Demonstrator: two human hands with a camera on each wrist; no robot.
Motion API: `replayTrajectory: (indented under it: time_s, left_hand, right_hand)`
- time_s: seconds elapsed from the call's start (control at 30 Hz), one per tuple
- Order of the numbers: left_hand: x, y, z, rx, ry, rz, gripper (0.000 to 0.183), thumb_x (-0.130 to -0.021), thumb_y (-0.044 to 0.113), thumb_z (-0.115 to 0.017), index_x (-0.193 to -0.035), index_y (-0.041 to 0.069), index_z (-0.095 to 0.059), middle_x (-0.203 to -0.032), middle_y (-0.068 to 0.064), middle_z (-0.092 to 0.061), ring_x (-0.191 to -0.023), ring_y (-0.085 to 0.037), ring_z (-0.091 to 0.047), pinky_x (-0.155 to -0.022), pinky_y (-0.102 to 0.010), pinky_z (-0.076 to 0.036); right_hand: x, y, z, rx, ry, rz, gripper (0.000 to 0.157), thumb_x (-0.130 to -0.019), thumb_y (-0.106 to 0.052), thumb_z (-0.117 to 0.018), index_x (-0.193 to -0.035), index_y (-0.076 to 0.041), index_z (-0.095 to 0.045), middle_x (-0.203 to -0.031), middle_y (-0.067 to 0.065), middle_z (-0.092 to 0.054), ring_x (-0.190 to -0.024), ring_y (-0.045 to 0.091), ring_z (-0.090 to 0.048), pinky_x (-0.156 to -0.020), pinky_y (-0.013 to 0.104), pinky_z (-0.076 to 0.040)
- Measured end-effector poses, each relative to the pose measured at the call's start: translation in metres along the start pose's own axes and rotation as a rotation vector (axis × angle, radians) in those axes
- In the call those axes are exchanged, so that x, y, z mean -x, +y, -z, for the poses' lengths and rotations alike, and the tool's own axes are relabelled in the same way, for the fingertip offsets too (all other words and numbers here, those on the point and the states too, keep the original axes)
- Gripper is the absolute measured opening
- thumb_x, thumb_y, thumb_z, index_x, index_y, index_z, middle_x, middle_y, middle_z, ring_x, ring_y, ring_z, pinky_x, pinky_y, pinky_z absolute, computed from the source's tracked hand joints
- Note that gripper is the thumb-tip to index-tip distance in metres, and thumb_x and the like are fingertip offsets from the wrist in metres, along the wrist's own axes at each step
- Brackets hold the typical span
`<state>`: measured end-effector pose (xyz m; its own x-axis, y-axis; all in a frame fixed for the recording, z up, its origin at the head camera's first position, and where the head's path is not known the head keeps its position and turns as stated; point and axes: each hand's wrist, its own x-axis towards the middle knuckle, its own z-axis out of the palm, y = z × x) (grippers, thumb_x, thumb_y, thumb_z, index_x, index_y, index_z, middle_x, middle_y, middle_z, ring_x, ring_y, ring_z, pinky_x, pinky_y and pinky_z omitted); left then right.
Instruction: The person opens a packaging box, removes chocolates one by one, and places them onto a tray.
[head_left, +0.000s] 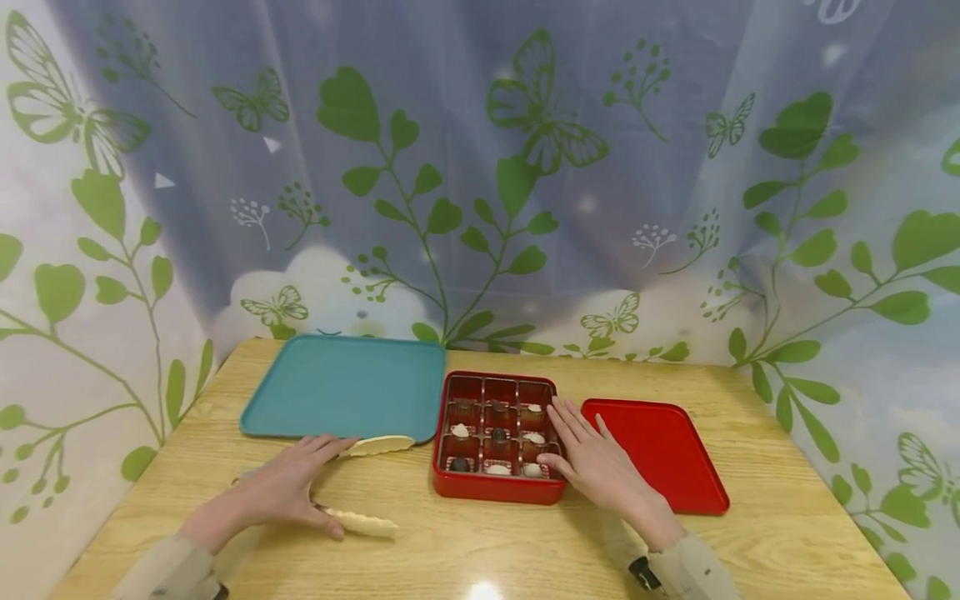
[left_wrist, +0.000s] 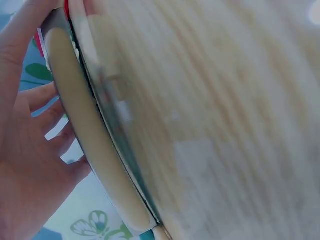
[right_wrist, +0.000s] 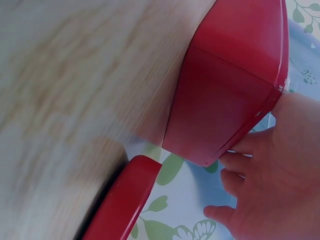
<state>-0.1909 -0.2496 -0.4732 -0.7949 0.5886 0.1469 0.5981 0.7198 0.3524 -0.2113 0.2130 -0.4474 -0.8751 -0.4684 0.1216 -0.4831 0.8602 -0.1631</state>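
Observation:
On the left, my left hand [head_left: 288, 483] holds a pair of tongs with cream scalloped tips [head_left: 381, 446], thumb along one arm and fingers at the other. The tongs' arms stand spread apart, with nothing between the tips. Up close in the left wrist view, a cream strip [left_wrist: 95, 125] on a metal arm runs past my spread fingers. My right hand [head_left: 603, 467] lies with extended fingers against the right side of a red box [head_left: 495, 487]. A clear divided insert in the box holds several dark and white chocolates [head_left: 499, 435].
A teal tray [head_left: 348, 383] sits behind the tongs, left of the box. A red lid [head_left: 667, 458] lies flat right of the box, partly behind my right hand. Wooden table [head_left: 450, 550] shows in front; a printed curtain [head_left: 465, 208] hangs behind.

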Motion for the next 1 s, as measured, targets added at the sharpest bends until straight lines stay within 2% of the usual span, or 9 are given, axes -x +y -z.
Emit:
replayTrajectory:
  time_s: [0.13, 0.23, 0.4, 0.5, 0.63, 0.77, 1.0]
  left_hand:
    - [0.000, 0.007, 0.007, 0.006, 0.031, 0.023, 0.115, -0.065, 0.075, -0.079, -0.148, 0.002, -0.048, -0.128, -0.010, -0.061, -0.114, -0.036, -0.060, -0.089, -0.056, -0.053]
    - [-0.004, 0.014, 0.013, -0.024, 0.081, 0.034, 0.109, -0.068, 0.074, -0.078, -0.146, 0.003, -0.051, -0.123, -0.008, -0.063, -0.110, -0.032, -0.062, -0.087, -0.053, -0.054]
    - [-0.014, 0.022, 0.019, -0.169, 0.208, 0.029, 0.098, -0.075, 0.073, -0.073, -0.144, 0.006, -0.056, -0.119, -0.006, -0.065, -0.106, -0.029, -0.063, -0.084, -0.049, -0.055]
    - [-0.020, 0.028, 0.023, -0.260, 0.251, 0.036, 0.094, -0.079, 0.075, -0.068, -0.144, 0.008, -0.056, -0.119, -0.007, -0.065, -0.107, -0.028, -0.063, -0.082, -0.048, -0.056]
    - [-0.031, 0.037, 0.030, -0.369, 0.268, 0.017, 0.092, -0.081, 0.074, -0.068, -0.145, 0.009, -0.055, -0.122, -0.009, -0.065, -0.109, -0.030, -0.062, -0.084, -0.050, -0.055]
    - [-0.044, 0.042, 0.038, -0.460, 0.291, -0.044, 0.090, -0.080, 0.068, -0.073, -0.144, 0.007, -0.056, -0.123, -0.011, -0.064, -0.110, -0.033, -0.060, -0.086, -0.053, -0.052]
    - [-0.072, 0.046, 0.055, -0.541, 0.316, -0.101, 0.084, -0.081, 0.065, -0.073, -0.141, 0.008, -0.058, -0.124, -0.011, -0.065, -0.110, -0.033, -0.059, -0.086, -0.052, -0.050]
  right_hand:
    - [0.001, 0.000, 0.001, -0.002, -0.002, -0.005, 0.081, -0.101, -0.053, -0.053, -0.160, -0.002, -0.027, -0.167, 0.015, -0.020, -0.154, 0.035, -0.019, -0.119, 0.065, -0.020]
    - [0.002, 0.001, 0.002, -0.002, -0.001, -0.010, 0.081, -0.101, -0.052, -0.053, -0.159, -0.002, -0.027, -0.167, 0.016, -0.021, -0.154, 0.036, -0.019, -0.119, 0.065, -0.020]
    - [0.002, 0.001, 0.004, -0.011, -0.002, -0.014, 0.081, -0.101, -0.052, -0.053, -0.159, 0.000, -0.028, -0.166, 0.017, -0.022, -0.153, 0.036, -0.019, -0.119, 0.064, -0.021]
    - [0.002, 0.001, 0.003, -0.015, -0.006, -0.010, 0.081, -0.102, -0.052, -0.052, -0.159, 0.000, -0.028, -0.166, 0.018, -0.022, -0.153, 0.038, -0.020, -0.118, 0.065, -0.021]
    - [0.003, 0.001, 0.003, -0.010, -0.011, -0.015, 0.082, -0.101, -0.053, -0.052, -0.159, -0.001, -0.027, -0.167, 0.017, -0.021, -0.153, 0.037, -0.020, -0.119, 0.064, -0.021]
    - [0.002, 0.001, 0.002, -0.016, -0.008, -0.008, 0.082, -0.101, -0.053, -0.053, -0.159, -0.001, -0.027, -0.166, 0.017, -0.021, -0.153, 0.037, -0.019, -0.119, 0.064, -0.021]
    - [0.000, -0.001, 0.002, -0.034, -0.008, 0.007, 0.082, -0.101, -0.052, -0.053, -0.159, 0.000, -0.027, -0.166, 0.017, -0.021, -0.153, 0.037, -0.019, -0.118, 0.064, -0.022]
